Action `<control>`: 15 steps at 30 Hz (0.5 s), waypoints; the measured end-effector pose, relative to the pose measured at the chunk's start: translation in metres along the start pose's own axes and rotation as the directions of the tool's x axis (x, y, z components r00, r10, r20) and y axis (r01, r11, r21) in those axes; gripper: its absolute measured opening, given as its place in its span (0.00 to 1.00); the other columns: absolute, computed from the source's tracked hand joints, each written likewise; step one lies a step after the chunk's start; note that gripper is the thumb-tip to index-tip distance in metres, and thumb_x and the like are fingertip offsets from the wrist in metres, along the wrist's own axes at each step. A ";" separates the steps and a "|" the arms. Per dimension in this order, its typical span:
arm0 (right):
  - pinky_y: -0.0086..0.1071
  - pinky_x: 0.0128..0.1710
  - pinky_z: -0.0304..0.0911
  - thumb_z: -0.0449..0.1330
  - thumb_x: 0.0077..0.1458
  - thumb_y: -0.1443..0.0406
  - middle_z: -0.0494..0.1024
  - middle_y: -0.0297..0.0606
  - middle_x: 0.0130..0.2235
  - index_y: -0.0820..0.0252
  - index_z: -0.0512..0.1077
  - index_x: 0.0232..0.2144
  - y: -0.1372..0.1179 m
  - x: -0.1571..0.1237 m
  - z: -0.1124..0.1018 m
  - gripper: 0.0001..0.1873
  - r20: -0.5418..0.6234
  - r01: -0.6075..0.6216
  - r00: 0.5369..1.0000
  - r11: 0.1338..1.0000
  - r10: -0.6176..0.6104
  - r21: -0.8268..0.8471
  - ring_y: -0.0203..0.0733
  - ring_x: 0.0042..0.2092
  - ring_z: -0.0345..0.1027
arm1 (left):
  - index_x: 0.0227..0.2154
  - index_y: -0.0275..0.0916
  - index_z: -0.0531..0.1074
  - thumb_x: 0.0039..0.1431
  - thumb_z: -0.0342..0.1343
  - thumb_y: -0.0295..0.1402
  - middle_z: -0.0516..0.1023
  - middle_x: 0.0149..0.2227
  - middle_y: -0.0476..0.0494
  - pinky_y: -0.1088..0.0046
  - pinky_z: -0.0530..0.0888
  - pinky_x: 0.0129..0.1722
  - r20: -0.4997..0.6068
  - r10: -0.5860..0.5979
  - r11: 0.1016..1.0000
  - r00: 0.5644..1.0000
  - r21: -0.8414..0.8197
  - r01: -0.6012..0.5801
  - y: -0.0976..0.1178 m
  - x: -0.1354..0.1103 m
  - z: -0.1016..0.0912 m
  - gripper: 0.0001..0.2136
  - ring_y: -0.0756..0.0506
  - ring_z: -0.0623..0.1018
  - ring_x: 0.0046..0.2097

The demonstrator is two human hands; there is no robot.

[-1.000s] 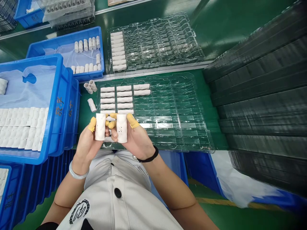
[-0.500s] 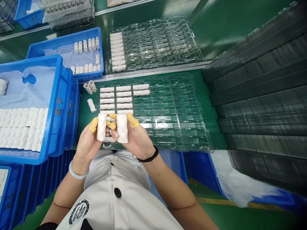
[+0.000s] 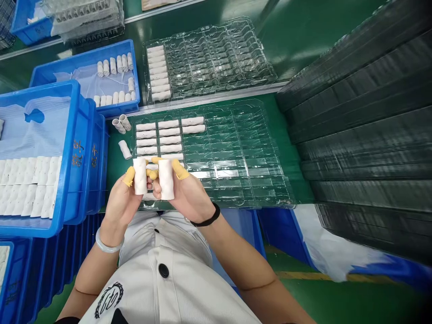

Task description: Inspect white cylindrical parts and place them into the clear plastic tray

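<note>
My left hand point(image 3: 122, 202) grips a white ceramic tube point(image 3: 140, 175) upright, with yellow finger cots on thumb and fingers. My right hand point(image 3: 189, 194) holds a second white tube point(image 3: 166, 179) upright beside it. Both hands hover over the near left corner of a clear plastic tray point(image 3: 236, 153), which has white tubes point(image 3: 160, 135) lying in its left columns.
Blue bins point(image 3: 81, 148) of white tubes stand at the left, with a further blue bin point(image 3: 111, 81) behind. Three loose tubes point(image 3: 122, 130) lie between bin and tray. A second clear tray point(image 3: 209, 58) lies beyond. Dark stacked trays point(image 3: 364, 126) fill the right.
Both tubes have been turned slightly in my fingers; the hands stay together over the tray's near left corner. The view has shifted a little.
</note>
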State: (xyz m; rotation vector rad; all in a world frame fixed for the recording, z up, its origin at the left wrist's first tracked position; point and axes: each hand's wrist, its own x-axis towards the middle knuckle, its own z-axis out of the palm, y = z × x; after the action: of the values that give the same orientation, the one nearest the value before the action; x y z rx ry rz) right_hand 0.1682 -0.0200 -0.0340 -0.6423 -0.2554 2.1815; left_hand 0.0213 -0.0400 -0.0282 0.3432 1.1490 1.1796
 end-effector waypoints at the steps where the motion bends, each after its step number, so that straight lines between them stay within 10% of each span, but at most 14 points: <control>1: 0.30 0.28 0.67 0.49 0.69 0.53 0.77 0.39 0.32 0.62 0.71 0.48 -0.001 0.000 0.001 0.21 -0.015 -0.024 1.000 1.000 0.024 0.011 0.36 0.27 0.69 | 0.36 0.32 0.78 0.67 0.54 0.39 0.78 0.32 0.41 0.73 0.77 0.33 0.003 -0.007 1.000 1.000 -0.016 0.007 0.000 0.000 0.001 0.14 0.48 0.76 0.32; 8: 0.37 0.37 0.70 0.48 0.69 0.59 0.78 0.40 0.34 0.62 0.70 0.53 -0.002 -0.003 0.002 0.19 -0.018 -0.034 0.999 0.999 0.035 0.029 0.40 0.33 0.72 | 0.40 0.31 0.77 0.69 0.51 0.42 0.76 0.30 0.41 0.76 0.74 0.29 0.046 -0.022 0.999 0.999 -0.042 0.023 0.002 0.000 0.000 0.18 0.49 0.74 0.30; 15: 0.28 0.25 0.63 0.62 0.61 0.57 0.76 0.35 0.32 0.59 0.69 0.54 0.001 -0.003 -0.002 0.21 0.015 0.028 0.999 0.999 -0.028 0.037 0.35 0.28 0.68 | 0.35 0.31 0.78 0.71 0.47 0.38 0.77 0.30 0.40 0.73 0.77 0.34 -0.072 -0.073 0.995 0.995 -0.075 0.067 0.000 0.003 -0.003 0.18 0.49 0.76 0.31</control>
State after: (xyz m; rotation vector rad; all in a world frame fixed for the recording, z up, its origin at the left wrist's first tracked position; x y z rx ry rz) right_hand 0.1703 -0.0226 -0.0352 -0.5983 -0.2300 2.1602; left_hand 0.0187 -0.0385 -0.0312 0.2034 1.1711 1.1772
